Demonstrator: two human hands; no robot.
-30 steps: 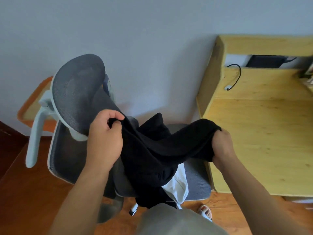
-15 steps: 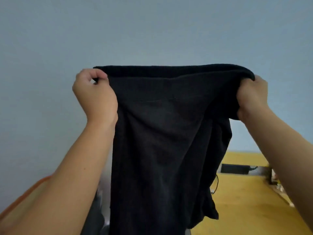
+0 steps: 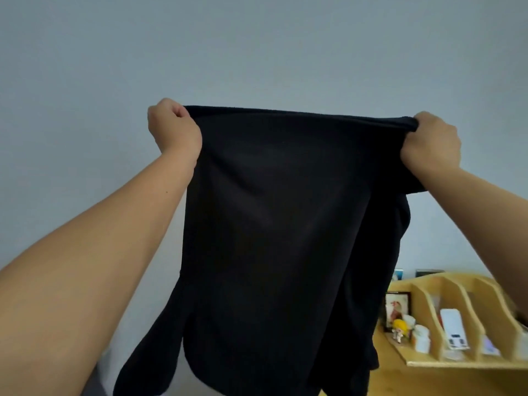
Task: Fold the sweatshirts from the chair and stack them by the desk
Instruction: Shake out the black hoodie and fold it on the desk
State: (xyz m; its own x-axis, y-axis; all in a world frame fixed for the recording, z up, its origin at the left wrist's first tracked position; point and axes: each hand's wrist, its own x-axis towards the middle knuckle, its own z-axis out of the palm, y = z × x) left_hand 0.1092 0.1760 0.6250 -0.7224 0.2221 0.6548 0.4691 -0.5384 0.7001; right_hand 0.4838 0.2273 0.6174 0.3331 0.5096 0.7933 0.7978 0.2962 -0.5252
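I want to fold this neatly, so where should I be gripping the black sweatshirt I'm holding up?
Hold the black sweatshirt by its taut top edge, one corner per hand, as the left hand and right hand do now. Gripped from the sides, the body probably hangs flat with sleeves drooping below, ready to lay down.

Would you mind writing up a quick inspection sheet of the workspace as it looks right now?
Surface: wooden desk at lower right, only partly in view.
Job's things: black sweatshirt held up in the air, stretched by its top edge, hanging free.
Clutter: wooden slotted organiser holding a white remote; small figurine, white bottle, framed picture.
Grippers: left hand and right hand each grip a top corner.
Cables: nothing seen.
Surroundings: plain grey wall.
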